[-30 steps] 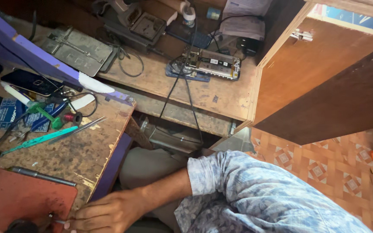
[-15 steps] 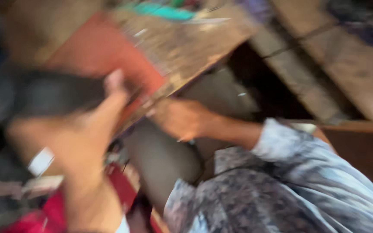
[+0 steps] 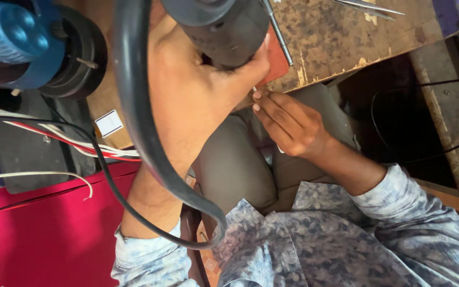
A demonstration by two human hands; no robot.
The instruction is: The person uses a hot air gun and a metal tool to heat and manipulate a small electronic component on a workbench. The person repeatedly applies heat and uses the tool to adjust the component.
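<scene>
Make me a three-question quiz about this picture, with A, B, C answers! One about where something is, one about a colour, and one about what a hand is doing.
1. Where does the thick black hose run?
A. Over the left forearm
B. Under the red box
C. Around the right wrist

2. What colour is the round knob at the top left?
A. Yellow
B. Blue
C. White

3. What is the left hand doing?
A. Resting open on the knee
B. Pointing at the floor
C. Gripping a dark round tool

Answers:
1. A, the hose curves down across the left forearm.
2. B, the ribbed knob is plainly blue.
3. C, the left hand wraps the tool at the bench edge, while the right hand pinches something tiny beside it.
</scene>
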